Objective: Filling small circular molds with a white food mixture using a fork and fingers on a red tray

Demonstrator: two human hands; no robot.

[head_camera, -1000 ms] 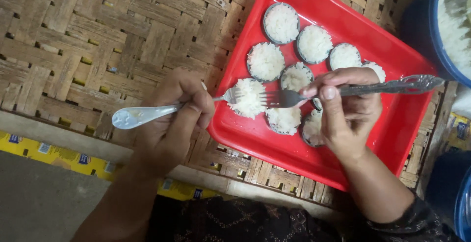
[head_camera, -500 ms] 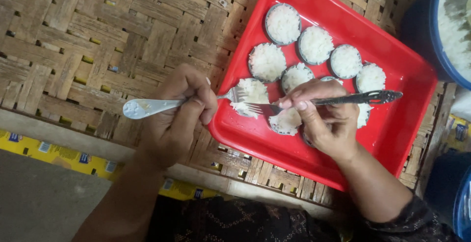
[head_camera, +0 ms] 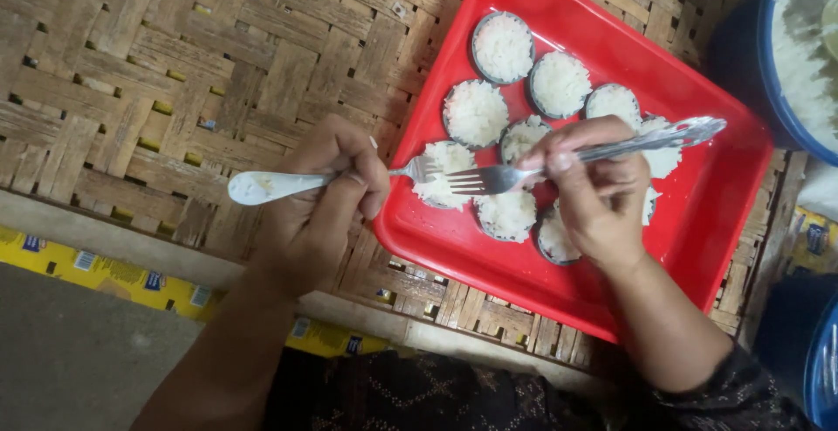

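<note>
The left hand (head_camera: pixel 319 199) was closed in a firm grip around the white handle of a fork (head_camera: pixel 288 185), whose tines lay against the near edge of a white rice portion (head_camera: pixel 443 173). That portion sat in a small round cup at the left side of a red tray (head_camera: pixel 698 248), near the tray's left rim. The right hand (head_camera: pixel 598 195) held a second, all-metal fork (head_camera: pixel 602 153), pinched between thumb and fingers about halfway along the handle; its tines pointed left and rested on the same rice portion, so that the two forks met over it from opposite sides. Whether the tines were pressed into the rice or only lay on top could not be told from this angle.

Around that portion stood more rice-filled round cups on the tray: one at the far end (head_camera: pixel 503 47), two beside it (head_camera: pixel 559 83) (head_camera: pixel 475 113), another just under the metal fork (head_camera: pixel 506 214), and several partly hidden by the right hand. The tray rested tilted across a woven bamboo mat (head_camera: pixel 157 73) that served as the worktop. At the upper right edge a blue bowl (head_camera: pixel 777 99) held a heap of white rice. A strip of yellow packaging (head_camera: pixel 105 269) ran along the mat's near edge, above a grey floor (head_camera: pixel 70 361). A dark patterned sleeve (head_camera: pixel 751 396) covered the right forearm near the elbow.
</note>
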